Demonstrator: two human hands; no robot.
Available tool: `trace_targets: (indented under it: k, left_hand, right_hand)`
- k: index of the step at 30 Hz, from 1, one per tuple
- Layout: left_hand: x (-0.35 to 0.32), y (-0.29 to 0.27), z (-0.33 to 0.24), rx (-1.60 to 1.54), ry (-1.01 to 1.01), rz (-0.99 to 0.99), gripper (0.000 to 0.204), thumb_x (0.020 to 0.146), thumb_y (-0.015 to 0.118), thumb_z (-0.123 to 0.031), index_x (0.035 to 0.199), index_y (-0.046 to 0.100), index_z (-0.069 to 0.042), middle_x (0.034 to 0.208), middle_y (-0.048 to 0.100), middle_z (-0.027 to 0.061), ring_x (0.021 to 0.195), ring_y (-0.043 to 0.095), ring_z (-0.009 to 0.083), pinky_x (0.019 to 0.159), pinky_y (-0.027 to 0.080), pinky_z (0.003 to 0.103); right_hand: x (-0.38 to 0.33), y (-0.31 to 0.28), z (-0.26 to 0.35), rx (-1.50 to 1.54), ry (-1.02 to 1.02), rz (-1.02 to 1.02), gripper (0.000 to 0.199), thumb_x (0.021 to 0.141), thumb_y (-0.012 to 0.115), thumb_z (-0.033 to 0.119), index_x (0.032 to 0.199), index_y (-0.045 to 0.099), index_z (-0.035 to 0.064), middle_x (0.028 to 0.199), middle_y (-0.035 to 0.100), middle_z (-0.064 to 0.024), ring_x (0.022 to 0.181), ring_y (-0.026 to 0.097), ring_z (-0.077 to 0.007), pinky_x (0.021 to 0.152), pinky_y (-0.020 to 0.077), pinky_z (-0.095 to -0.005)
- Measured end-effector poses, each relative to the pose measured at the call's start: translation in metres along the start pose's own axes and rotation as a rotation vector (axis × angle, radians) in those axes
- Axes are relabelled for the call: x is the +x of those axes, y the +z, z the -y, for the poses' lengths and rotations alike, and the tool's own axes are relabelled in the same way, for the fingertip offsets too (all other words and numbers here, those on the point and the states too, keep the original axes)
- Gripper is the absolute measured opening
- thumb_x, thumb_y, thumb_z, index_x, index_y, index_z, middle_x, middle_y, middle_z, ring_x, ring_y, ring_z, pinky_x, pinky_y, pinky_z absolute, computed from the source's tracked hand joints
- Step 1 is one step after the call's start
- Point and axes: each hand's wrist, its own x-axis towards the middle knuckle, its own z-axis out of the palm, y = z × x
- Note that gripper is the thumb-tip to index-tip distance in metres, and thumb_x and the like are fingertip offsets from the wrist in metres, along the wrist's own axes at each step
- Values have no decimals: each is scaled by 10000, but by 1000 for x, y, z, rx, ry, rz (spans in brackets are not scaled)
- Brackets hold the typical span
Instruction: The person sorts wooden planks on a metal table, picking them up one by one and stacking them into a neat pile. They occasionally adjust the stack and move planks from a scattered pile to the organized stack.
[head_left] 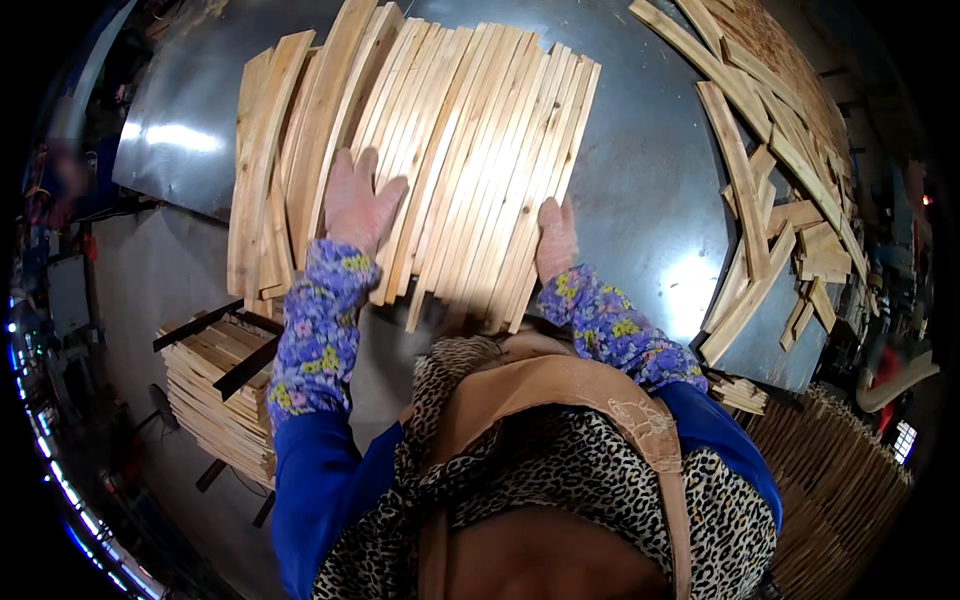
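A row of narrow wooden slats (480, 150), packed side by side, lies on the metal tabletop in front of me. My left hand (362, 203) rests at the row's left side with its fingers spread, beside the wider boards. At the right side, my right hand (557, 240) touches the outermost slat near its closer end, fingers stretched out. Both hands are open, and the row sits between them. The slats' near ends are uneven, and a few stick out toward my body. Left of my left hand lie several wider wooden boards (262, 160), some overlapping.
Loose wood pieces (745, 180) lie heaped on the right of the metal table (640, 170). Below the table's left side, stacked boards (220, 385) rest by dark metal bars (245, 368). At the lower right stands a large stack of thin sticks (825, 470).
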Motion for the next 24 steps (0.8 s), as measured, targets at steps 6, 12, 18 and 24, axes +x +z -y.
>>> trace_targets:
  k: [6, 12, 18, 24]
  left_hand:
    - [-33, 84, -83, 122, 81, 290, 788, 799, 796, -580, 1338, 651, -23, 1432, 540, 315, 1403, 493, 460, 1200, 394, 557]
    - [-110, 110, -196, -566, 473, -14, 580, 870, 864, -356, 1343, 666, -84, 1069, 606, 59, 1100, 591, 248, 952, 498, 481]
    - [-77, 168, -213, -2942, 525, 78, 156, 1137, 537, -258, 1054, 657, -201, 797, 398, -68, 775, 418, 117, 865, 440, 343]
    - [-110, 157, -200, -3039, -57, -3, 84, 1087, 636, -246, 1057, 602, -175, 880, 460, -42, 856, 452, 149, 854, 405, 380]
  right_hand:
    - [63, -48, 9, -323, 128, 106, 911, 1083, 599, 603, 1613, 410, -113, 1648, 486, -290, 1544, 446, -401, 1286, 317, -430]
    - [240, -65, 107, -865, -241, 46, 674, 971, 730, 387, 1458, 584, -54, 1337, 696, -331, 1296, 664, -449, 1123, 506, -494]
    - [454, -179, 169, -1657, -293, 97, 918, 773, 866, 596, 1459, 612, 41, 1398, 687, -269, 1334, 637, -458, 1121, 514, -535]
    - [512, -171, 122, -1730, -299, -5, 992, 834, 778, 706, 1603, 519, 136, 1547, 596, -242, 1388, 603, -455, 1174, 482, -542]
